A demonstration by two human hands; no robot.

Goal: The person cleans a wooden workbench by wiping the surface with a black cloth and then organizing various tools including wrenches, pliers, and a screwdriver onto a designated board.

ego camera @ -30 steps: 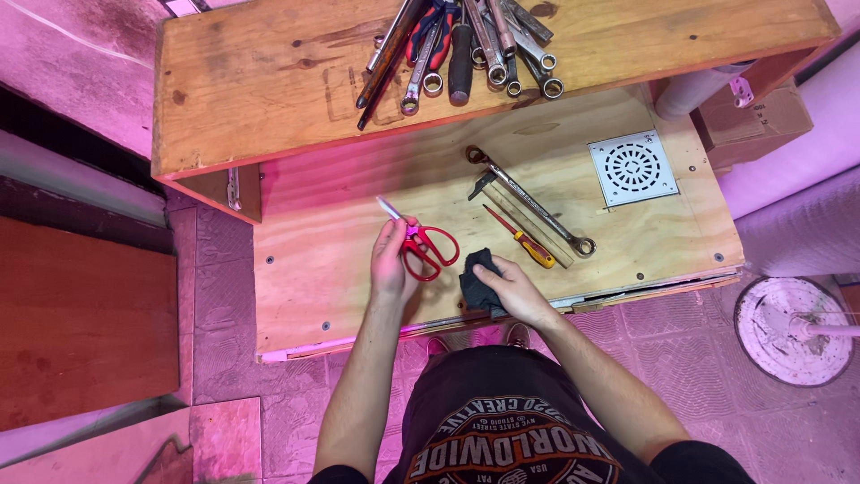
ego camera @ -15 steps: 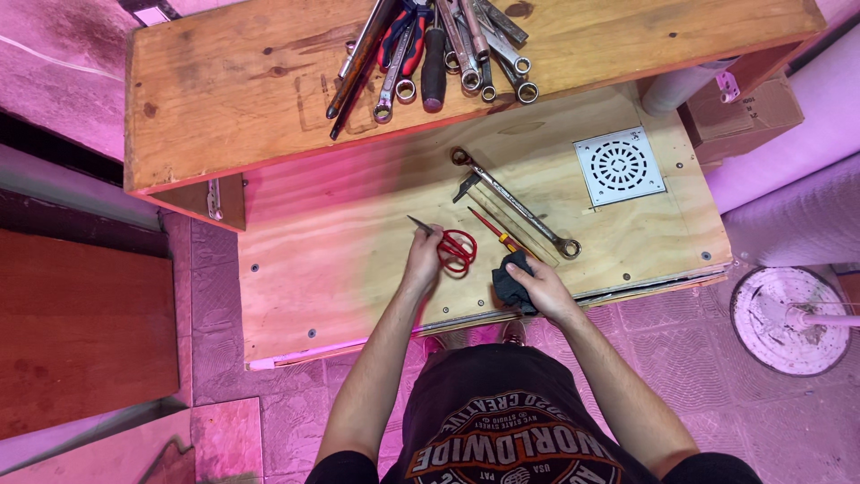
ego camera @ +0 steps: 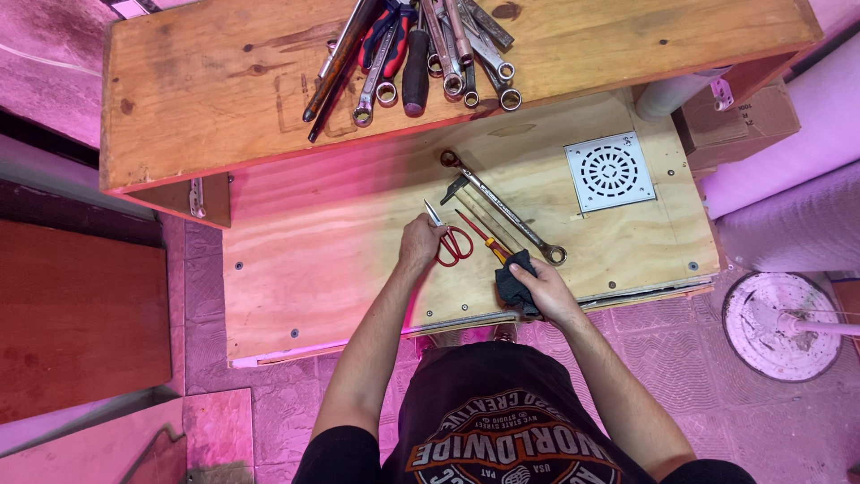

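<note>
red-handled scissors point(ego camera: 451, 242) lie on the plywood board point(ego camera: 322, 269), gripped by the left hand point(ego camera: 419, 244). right hand point(ego camera: 544, 289) clutches a dark cloth point(ego camera: 513, 285) at the board's near edge. a brown cardboard box point(ego camera: 739, 125) with a white label sits far right.

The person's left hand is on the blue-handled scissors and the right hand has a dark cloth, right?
Not quite. The scissors under the left hand have red handles, not blue ones, as the head view shows. The rest is right: the right hand holds a dark cloth on the plywood board.
</note>
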